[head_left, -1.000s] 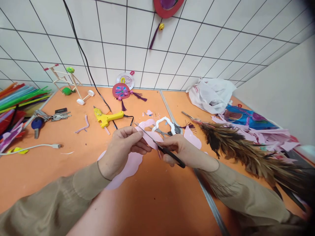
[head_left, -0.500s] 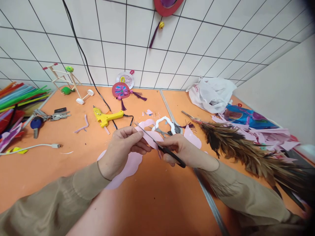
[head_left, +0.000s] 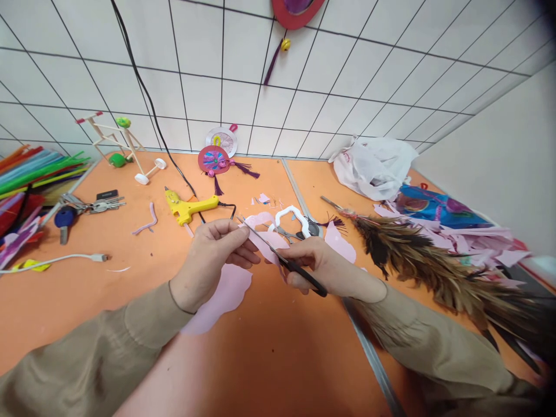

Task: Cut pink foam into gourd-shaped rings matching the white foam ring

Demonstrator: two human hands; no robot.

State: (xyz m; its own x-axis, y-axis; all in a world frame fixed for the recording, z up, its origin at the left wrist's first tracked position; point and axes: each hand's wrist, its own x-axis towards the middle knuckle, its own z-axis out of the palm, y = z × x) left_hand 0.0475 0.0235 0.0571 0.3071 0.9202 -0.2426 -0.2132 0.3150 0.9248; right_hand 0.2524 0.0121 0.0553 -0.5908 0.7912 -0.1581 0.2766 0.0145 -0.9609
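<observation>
My right hand (head_left: pixel 315 263) is closed round the black handles of a pair of scissors (head_left: pixel 299 272), whose blades point up and left. Between thumb and fingers my left hand (head_left: pixel 217 255) pinches a pink sheet piece (head_left: pixel 264 237) by its left edge. The blades lie across this piece, and a narrow strip of it hangs beneath them near my right fingers. A larger wavy-edged pink sheet (head_left: pixel 228 298) lies on the table below my left wrist. Just beyond my hands rest a white wavy frame (head_left: pixel 289 211) and a second pair of scissors (head_left: pixel 286 233), partly covered.
A yellow glue gun (head_left: pixel 186 207) with a black cord lies behind my left hand. Keys (head_left: pixel 102 204) and a white cable (head_left: pixel 65 256) are at left. Brown feathers (head_left: pixel 412 255), pink scraps (head_left: pixel 482 240) and a white plastic bag (head_left: pixel 371 168) occupy the right side.
My left hand has shifted slightly left and up, its fingers a little farther from my right hand. The scissors and my right hand look nearly still.
</observation>
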